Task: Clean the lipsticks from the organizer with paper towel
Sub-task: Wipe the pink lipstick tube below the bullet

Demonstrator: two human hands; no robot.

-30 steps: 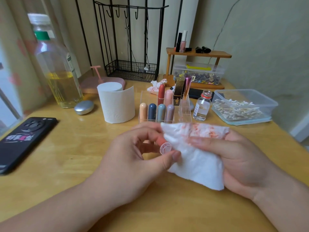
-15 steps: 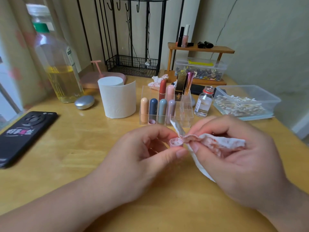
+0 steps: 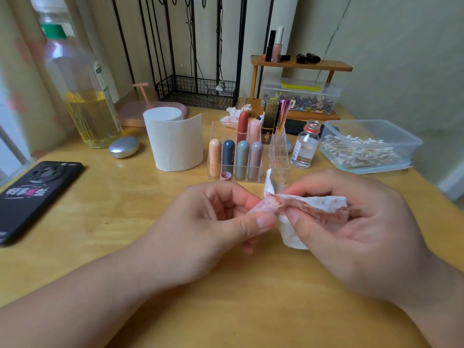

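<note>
Pinching a blurred pink lipstick piece [image 3: 262, 207], L hand [image 3: 211, 227] met R hand [image 3: 356, 232], whose grip pinched stained paper towel [image 3: 322, 202] against it. Organizer [image 3: 280, 151] stood on worktop [image 3: 125, 209] just beyond both grips, lipsticks [image 3: 242, 159] upright inside.

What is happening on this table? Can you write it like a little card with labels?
Held: small pink lipstick piece, blurred, pinched by the left hand
Wiper: crumpled white paper towel with red stains, pinched by the right hand, touching the piece
Storage: clear plastic organizer with upright coloured lipsticks
Loose: small round pink cap on the wooden table, before the organizer
Spare: white paper roll, left of the organizer
</note>
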